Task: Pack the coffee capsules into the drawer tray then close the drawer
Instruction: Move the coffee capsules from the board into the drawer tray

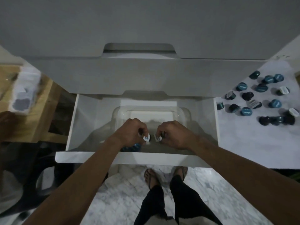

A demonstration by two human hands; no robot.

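Now both hands are down in the open drawer (73,127), over the near end of the tray (183,111): left hand (131,132) pinches a capsule (146,138), right hand (174,133) pinches another (157,137). Loose fingertip grips risk one landing outside the tray. Far right, the pile (263,98) waits; shutting now would strand it.

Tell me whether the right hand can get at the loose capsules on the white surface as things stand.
Probably yes. The right hand pinches a capsule over the clear tray, so it must release first; the loose capsules lie open on its side.
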